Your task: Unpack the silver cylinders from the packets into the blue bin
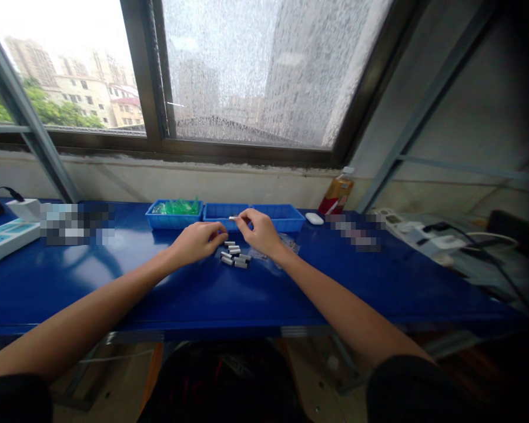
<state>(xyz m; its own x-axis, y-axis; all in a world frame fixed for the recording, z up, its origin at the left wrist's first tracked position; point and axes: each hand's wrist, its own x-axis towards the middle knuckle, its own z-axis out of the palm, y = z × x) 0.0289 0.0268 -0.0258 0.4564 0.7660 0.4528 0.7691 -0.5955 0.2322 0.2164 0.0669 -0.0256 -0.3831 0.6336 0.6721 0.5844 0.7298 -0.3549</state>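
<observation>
My right hand pinches a small silvery metal piece between thumb and fingertips, in front of the middle blue bin. To its left, my left hand is closed, fingers curled toward the thumb; whatever they hold, if anything, is too small to make out. Just below both hands, several short silver-and-dark pieces lie loosely grouped on the blue table. A clear plastic bag with small contents lies partly hidden behind my right wrist.
The left blue bin holds green plastic items. A right bin adjoins the middle one. Beyond stand a white case and a bottle. Power strips lie at the left and right, below a window.
</observation>
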